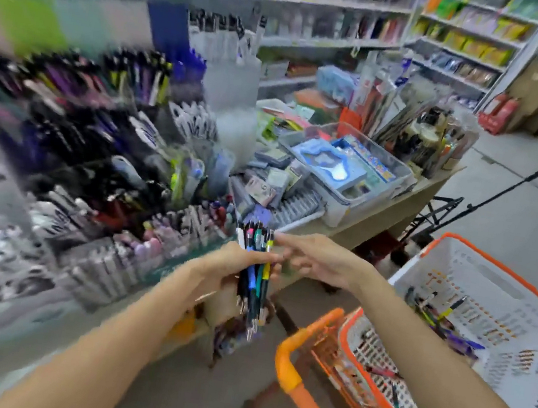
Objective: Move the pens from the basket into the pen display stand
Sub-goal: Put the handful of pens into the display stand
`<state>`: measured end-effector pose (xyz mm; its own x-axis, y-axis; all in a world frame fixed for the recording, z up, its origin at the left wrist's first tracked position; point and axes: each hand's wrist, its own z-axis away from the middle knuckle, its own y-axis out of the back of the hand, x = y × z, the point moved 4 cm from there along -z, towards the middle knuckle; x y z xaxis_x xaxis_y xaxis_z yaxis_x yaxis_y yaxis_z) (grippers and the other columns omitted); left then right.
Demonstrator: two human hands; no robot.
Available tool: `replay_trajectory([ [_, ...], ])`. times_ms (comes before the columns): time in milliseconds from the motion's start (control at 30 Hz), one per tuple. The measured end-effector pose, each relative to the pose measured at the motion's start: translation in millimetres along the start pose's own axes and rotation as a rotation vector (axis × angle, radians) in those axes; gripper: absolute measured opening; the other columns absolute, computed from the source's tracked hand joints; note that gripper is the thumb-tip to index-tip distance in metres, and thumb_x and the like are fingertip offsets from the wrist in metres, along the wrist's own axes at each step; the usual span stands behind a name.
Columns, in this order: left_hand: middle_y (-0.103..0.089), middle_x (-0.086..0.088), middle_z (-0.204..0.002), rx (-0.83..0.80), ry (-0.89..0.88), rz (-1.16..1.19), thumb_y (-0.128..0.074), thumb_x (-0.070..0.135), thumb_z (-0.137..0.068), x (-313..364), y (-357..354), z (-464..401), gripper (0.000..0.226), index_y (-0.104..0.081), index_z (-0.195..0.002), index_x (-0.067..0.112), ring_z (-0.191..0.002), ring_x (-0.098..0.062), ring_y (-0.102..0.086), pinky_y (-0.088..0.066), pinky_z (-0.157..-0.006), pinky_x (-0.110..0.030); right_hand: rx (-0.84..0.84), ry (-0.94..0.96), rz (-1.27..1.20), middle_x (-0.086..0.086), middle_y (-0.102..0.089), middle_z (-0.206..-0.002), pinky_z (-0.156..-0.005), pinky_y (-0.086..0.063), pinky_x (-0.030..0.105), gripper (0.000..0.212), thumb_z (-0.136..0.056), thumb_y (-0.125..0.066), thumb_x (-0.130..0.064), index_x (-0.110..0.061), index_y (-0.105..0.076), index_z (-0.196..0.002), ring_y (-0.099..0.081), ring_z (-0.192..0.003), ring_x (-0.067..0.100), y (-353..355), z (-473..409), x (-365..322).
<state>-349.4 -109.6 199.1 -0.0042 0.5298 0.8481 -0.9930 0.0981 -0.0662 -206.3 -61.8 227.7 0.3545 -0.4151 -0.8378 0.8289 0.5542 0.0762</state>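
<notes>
We see loose pens [445,315] in the basket [515,359]; our left hand [237,268] grips a mixed-colour bunch [256,271], tips down, right hand [315,258] loosely open beside it.

Even, bright indoor light fills the shop with no hard shadows and no strong glare; only a soft shade lies under the worktop [380,216]. Heavy motion blur smears the pen display stand [101,159] along the left side, worst toward the left edge. The shelves [323,4] at the top are soft. The basket [475,302] reads sharper. Wide-angle bending curves lines near the edges.
</notes>
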Motion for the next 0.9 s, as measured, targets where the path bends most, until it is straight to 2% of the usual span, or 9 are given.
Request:
replay_trajectory([
  [67,-0.075,-0.006,-0.088,0.045,-0.011,-0.018,-0.076,0.029,-0.081,7,29,17,0.034,-0.068,-0.103,0.004,-0.079,-0.016,-0.072,-0.058,-0.078,-0.030,-0.004,0.037,0.010,-0.005,-0.058,-0.065,-0.045,-0.033,0.016,0.025,-0.086,-0.067,-0.035,-0.011,-0.069,-0.096,-0.042,-0.054,0.007,-31,-4,-19],
  [100,-0.075,-0.006,-0.089,0.073,-0.019,-0.018,-0.075,0.029,-0.081,10,48,29,0.036,-0.068,-0.105,0.004,-0.079,-0.015,-0.072,-0.059,-0.072,-0.027,-0.011,0.060,0.027,-0.006,-0.058,-0.064,-0.047,-0.032,0.017,0.023,-0.086,-0.068,-0.033,-0.011,-0.069,-0.094,-0.040,-0.054,0.007,-52,-6,-32],
  [167,-0.076,-0.002,-0.082,0.110,-0.036,-0.026,-0.073,0.028,-0.084,17,74,52,0.029,-0.069,-0.101,0.005,-0.069,-0.009,-0.072,-0.054,-0.057,-0.020,-0.026,0.097,0.029,-0.003,-0.060,-0.068,-0.052,-0.035,0.018,0.021,-0.086,-0.069,-0.027,-0.009,-0.070,-0.095,-0.044,-0.053,0.006,-82,-12,-48],
  [233,-0.075,0.000,-0.076,0.163,-0.069,-0.017,-0.071,0.023,-0.086,26,97,70,0.016,-0.069,-0.093,0.009,-0.068,-0.009,-0.072,-0.054,-0.056,-0.020,-0.056,0.125,0.046,-0.002,-0.061,-0.066,-0.054,-0.040,0.017,0.021,-0.086,-0.069,-0.024,-0.007,-0.071,-0.099,-0.048,-0.052,0.006,-107,-20,-65],
  [300,-0.075,-0.003,-0.075,0.220,-0.112,0.018,-0.069,0.020,-0.087,34,119,84,0.011,-0.068,-0.089,0.009,-0.069,-0.013,-0.072,-0.058,-0.062,-0.025,-0.099,0.146,0.084,-0.003,-0.060,-0.064,-0.053,-0.041,0.016,0.017,-0.087,-0.067,-0.025,-0.009,-0.070,-0.093,-0.049,-0.053,0.006,-130,-27,-84],
  [400,-0.074,-0.014,-0.094,0.301,-0.135,0.053,-0.077,0.036,-0.077,45,146,95,0.041,-0.070,-0.102,0.004,-0.085,-0.025,-0.072,-0.056,-0.088,-0.041,-0.107,0.214,0.132,-0.005,-0.050,-0.057,-0.047,-0.036,0.014,0.018,-0.096,-0.055,-0.022,-0.012,-0.062,-0.082,-0.044,-0.047,0.003,-153,-36,-112],
  [500,-0.075,-0.005,-0.089,0.406,-0.170,0.163,-0.076,0.032,-0.080,58,179,102,0.037,-0.069,-0.101,0.003,-0.071,-0.013,-0.071,-0.058,-0.066,-0.024,0.017,0.315,0.154,0.003,-0.052,-0.069,-0.046,-0.033,0.017,0.025,-0.101,-0.043,-0.019,-0.012,-0.053,-0.079,-0.043,-0.053,0.008,-171,-54,-148],
  [667,-0.075,-0.005,-0.075,0.608,-0.280,0.307,-0.070,0.022,-0.086,81,232,116,0.023,-0.069,-0.092,0.000,-0.064,-0.014,-0.071,-0.056,-0.060,-0.025,0.268,0.699,-0.030,0.002,-0.059,-0.078,-0.056,-0.047,0.022,0.009,-0.102,-0.037,-0.015,-0.012,-0.044,-0.097,-0.053,-0.057,0.008,-183,-66,-220],
  [900,-0.067,0.002,-0.059,0.925,-0.430,0.404,-0.071,0.024,-0.085,99,276,138,0.018,-0.062,-0.081,0.009,-0.050,-0.006,-0.064,-0.055,-0.057,-0.023,0.296,1.120,0.134,-0.006,-0.060,-0.079,-0.067,-0.051,0.033,0.005,-0.101,-0.039,-0.010,-0.012,-0.043,-0.100,-0.059,-0.064,0.012,-225,-84,-282],
])
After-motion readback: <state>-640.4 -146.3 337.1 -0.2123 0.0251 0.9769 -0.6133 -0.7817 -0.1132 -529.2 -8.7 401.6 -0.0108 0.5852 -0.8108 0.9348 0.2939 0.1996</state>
